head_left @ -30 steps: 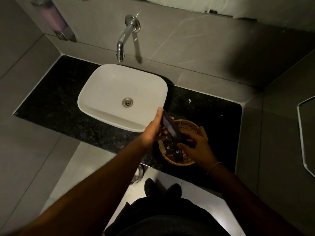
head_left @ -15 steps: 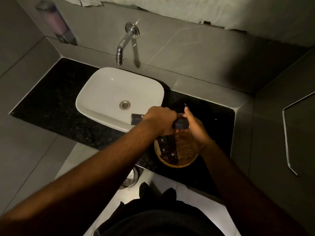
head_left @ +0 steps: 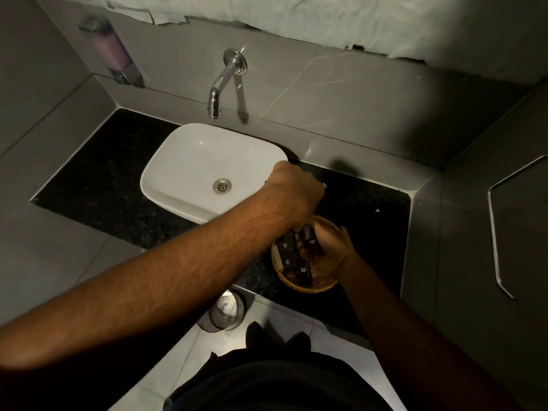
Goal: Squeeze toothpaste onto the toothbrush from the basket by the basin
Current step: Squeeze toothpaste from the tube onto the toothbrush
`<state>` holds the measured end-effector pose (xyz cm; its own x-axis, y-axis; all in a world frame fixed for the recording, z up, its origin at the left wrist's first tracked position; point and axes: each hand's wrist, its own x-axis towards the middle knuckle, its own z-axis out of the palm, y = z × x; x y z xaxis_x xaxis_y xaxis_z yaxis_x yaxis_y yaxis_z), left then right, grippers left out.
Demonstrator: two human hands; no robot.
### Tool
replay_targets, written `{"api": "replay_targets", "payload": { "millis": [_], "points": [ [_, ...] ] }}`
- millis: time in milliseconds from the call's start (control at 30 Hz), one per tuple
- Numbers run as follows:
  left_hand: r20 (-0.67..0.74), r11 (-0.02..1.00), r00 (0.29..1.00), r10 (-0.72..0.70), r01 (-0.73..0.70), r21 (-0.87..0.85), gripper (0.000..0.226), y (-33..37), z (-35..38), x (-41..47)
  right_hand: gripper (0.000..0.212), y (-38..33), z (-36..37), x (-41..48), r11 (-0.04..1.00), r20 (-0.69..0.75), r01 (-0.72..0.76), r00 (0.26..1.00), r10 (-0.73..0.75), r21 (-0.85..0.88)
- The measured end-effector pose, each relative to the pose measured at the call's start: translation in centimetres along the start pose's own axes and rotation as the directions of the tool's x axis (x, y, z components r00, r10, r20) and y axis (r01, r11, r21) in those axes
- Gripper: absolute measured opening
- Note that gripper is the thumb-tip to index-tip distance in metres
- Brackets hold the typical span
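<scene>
A bathroom: white basin [head_left: 207,170], wall tap [head_left: 225,81], soap dispenser [head_left: 111,51].

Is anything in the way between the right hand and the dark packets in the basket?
Nothing separate blocks it. The right hand is already over the basket, closed on a dark packet above the other packets. The left hand crosses just above, by the basin.

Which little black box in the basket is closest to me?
The black box at the basket's near rim, beside the right hand. The other two lie farther back, toward the left hand.
</scene>
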<state>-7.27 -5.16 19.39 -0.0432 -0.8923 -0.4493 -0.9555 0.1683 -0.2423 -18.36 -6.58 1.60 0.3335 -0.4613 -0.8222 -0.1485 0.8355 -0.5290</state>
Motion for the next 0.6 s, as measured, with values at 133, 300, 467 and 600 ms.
{"api": "replay_targets", "payload": {
  "millis": [133, 300, 467, 600],
  "points": [
    [-0.044, 0.997, 0.999, -0.026, 0.023, -0.070, 0.058, -0.4, -0.4, -0.3, 0.026, 1.0, 0.6, 0.1, 0.999, 0.012, -0.012, 1.000, 0.012, 0.045],
    [-0.155, 0.806, 0.988, -0.019, -0.077, -0.587, 0.063, -3.3, -0.4, -0.8, 0.026, 1.6, 0.6, -0.5, 0.982, 0.082, -0.018, 0.997, 0.003, 0.186],
    [-0.322, 0.496, 0.941, -0.107, -0.230, -0.838, 0.049, -4.7, 1.3, -0.8, 0.036, 1.6, 0.3, -1.5, 0.977, 0.259, -0.076, 0.966, 0.021, 0.202],
    [-0.449, 0.431, 0.864, -0.229, -0.324, -0.842, 0.049, -4.8, 1.7, -0.4, 0.039, 1.9, 0.4, -1.4, 0.995, 0.224, -0.057, 0.974, 0.037, 0.084]
  ]
}}
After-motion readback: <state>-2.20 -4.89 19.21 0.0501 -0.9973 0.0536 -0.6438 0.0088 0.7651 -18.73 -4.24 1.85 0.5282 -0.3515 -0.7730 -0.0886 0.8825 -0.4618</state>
